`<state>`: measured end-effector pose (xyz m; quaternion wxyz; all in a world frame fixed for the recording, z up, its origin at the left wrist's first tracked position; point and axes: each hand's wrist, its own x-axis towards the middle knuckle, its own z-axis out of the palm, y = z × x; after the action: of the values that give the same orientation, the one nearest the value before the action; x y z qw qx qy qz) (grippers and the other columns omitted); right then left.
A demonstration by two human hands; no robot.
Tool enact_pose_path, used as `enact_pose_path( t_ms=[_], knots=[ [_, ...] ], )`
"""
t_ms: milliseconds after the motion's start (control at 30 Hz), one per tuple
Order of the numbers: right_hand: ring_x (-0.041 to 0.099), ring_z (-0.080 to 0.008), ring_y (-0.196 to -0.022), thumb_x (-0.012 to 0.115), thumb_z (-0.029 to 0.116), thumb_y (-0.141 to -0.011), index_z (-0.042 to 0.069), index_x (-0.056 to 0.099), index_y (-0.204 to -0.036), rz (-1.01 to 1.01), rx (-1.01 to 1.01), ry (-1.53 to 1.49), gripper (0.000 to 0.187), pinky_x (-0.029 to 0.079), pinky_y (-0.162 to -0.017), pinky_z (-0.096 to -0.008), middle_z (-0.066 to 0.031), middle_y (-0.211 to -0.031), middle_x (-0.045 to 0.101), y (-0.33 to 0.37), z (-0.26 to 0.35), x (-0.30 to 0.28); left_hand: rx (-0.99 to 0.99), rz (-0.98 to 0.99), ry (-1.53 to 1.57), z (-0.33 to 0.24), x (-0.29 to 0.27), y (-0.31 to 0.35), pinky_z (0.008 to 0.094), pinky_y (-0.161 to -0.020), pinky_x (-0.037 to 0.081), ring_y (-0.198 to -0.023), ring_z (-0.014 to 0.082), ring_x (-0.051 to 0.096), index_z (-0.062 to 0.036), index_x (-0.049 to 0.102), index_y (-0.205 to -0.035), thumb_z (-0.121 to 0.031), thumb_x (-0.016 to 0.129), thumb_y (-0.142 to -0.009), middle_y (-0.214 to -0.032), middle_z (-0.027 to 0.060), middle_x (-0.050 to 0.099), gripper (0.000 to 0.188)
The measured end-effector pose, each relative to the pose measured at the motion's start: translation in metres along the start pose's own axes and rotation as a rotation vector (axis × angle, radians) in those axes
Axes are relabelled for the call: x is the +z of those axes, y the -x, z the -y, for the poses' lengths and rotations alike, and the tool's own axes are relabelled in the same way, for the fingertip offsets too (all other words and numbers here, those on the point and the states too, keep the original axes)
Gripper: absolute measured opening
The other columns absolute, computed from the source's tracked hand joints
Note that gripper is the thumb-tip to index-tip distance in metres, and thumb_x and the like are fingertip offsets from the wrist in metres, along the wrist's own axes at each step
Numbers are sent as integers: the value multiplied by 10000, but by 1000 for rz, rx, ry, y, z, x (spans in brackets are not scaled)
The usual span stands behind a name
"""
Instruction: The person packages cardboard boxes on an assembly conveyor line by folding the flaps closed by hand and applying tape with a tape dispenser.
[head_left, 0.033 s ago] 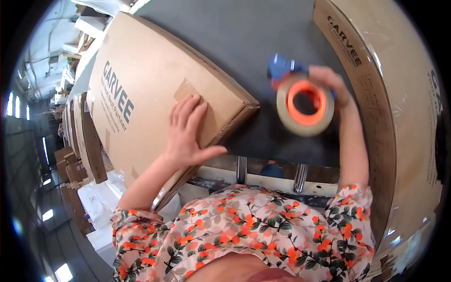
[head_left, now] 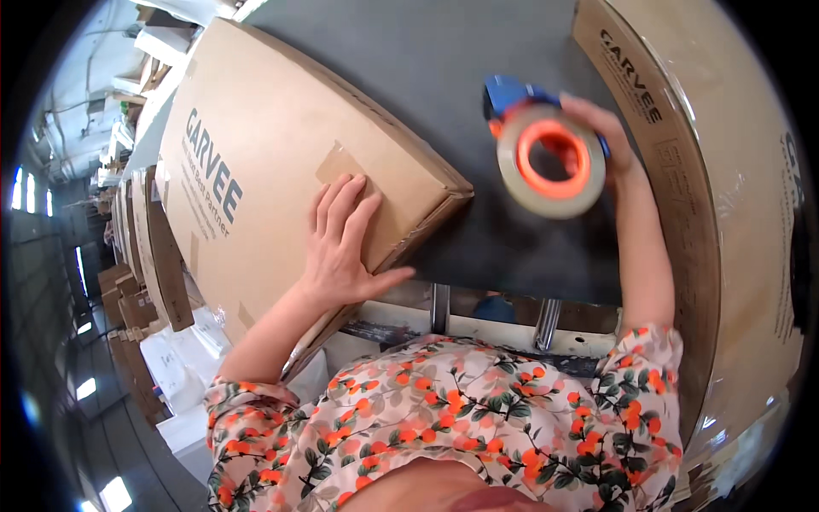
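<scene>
A flat brown cardboard box [head_left: 281, 94] lies slanted on a dark grey surface [head_left: 358, 43] at my left. My left hand [head_left: 337, 243] rests on its near right part with fingers outstretched, the fingertips at a strip of tape [head_left: 339, 160]. The thumb points right, past the box's near edge. To the right, above the dark surface and apart from the box, my right hand [head_left: 610, 141] grips a blue tape dispenser [head_left: 512, 92]. Its wide clear roll sits round an orange hub [head_left: 531, 162]. The roll hides part of my right fingers.
A large cardboard carton [head_left: 682, 213] stands along the right side, close to my right forearm. Metal rollers [head_left: 546, 322] and a pale rail [head_left: 478, 328] run along the near edge. More boxes [head_left: 158, 247] and white packages [head_left: 183, 363] are at the left.
My right hand has moved slightly away from me with the tape dispenser, and the dispenser looks a little tilted. My left hand and the box stay almost where they were.
</scene>
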<state>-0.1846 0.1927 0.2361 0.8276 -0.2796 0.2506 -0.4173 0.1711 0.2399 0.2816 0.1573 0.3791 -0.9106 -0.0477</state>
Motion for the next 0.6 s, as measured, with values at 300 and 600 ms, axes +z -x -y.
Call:
enact_pose_path(
  t_ms=[300,600],
  knots=[
    [628,-106,-883,635,349,-853,-4,649,-1118,10,404,612,442,515,-806,-243,-52,-943,670,-35,41,35,18,-19,106,3,14,-10,521,-1067,258,-1293,395,365,-40,481,-1213,-325,795,-641,-1346,203,432,712],
    [604,-136,-531,510,406,-922,-39,597,-1055,-416,-12,132,473,522,-461,-255,-101,-739,629,56,-69,29,57,-113,89,12,70,-61,505,-1069,258,-1259,363,392,-62,518,-1172,-330,774,-674,-1330,165,436,620]
  ],
)
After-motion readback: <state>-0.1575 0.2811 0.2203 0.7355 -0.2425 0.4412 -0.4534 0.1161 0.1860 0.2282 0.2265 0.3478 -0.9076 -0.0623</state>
